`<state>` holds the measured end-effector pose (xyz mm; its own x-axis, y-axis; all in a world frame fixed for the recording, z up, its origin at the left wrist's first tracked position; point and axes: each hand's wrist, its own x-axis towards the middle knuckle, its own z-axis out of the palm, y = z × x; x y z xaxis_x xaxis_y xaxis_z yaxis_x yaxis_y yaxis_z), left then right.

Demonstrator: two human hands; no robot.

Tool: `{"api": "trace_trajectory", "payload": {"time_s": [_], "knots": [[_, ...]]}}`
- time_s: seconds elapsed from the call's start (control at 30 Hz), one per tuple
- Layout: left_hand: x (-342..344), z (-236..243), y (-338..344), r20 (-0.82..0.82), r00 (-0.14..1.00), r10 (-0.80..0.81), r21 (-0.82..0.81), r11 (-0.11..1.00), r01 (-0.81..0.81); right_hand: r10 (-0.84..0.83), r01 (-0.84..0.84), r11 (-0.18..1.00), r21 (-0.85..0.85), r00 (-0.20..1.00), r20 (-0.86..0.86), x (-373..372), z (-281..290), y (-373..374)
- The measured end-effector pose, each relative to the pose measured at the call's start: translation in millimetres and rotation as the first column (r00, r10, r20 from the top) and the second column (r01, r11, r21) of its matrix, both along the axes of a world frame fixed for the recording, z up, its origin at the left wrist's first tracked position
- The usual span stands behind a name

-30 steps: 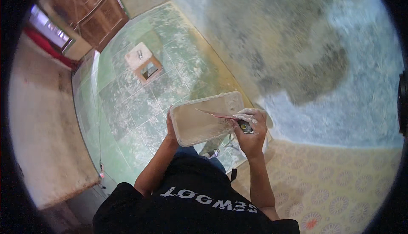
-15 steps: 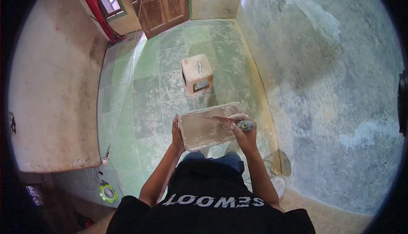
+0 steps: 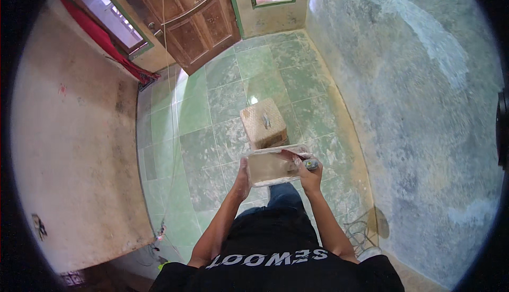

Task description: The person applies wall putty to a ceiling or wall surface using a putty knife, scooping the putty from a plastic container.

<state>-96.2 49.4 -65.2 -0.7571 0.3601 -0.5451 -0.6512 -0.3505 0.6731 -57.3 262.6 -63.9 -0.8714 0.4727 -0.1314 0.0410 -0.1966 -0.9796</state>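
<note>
Head: left hand (image 3: 242,180) clasps tub (image 3: 275,182); right hand (image 3: 310,177) wraps scraper (image 3: 311,163).

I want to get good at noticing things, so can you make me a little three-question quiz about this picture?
1. True or false: the left hand is at the left end of the tray.

2. What does the right hand grip?
A: a cup
B: a handled tool
C: a ball

3. Fill the gap: the boxy stool stands on ____ floor tiles.

Key: 1 true; 2 B; 3 green.
</note>
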Motion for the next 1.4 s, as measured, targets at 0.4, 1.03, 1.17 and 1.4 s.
{"api": "trace_trajectory", "payload": {"time_s": [0.4,1.03,1.17,1.4], "knots": [[-268,-239,8,-0.007,0.893,-0.449,-0.585,0.727,0.361,-0.031,-0.033,0.962,0.272,0.974,0.226,-229,-174,31],[-492,-453,-30,0.125,0.697,-0.706,-0.467,0.578,0.669,-0.554,0.356,0.807,0.471,0.733,0.394,-364,-329,-64],[-528,-464,-52,0.239,0.656,-0.716,-0.508,0.484,0.713,-0.721,0.618,0.688,0.380,0.523,0.454,-363,-339,-32],[-519,-467,-31,0.327,0.636,-0.699,-0.442,0.482,0.757,-0.642,0.794,0.601,0.097,0.406,0.651,-289,-509,-24]]}}
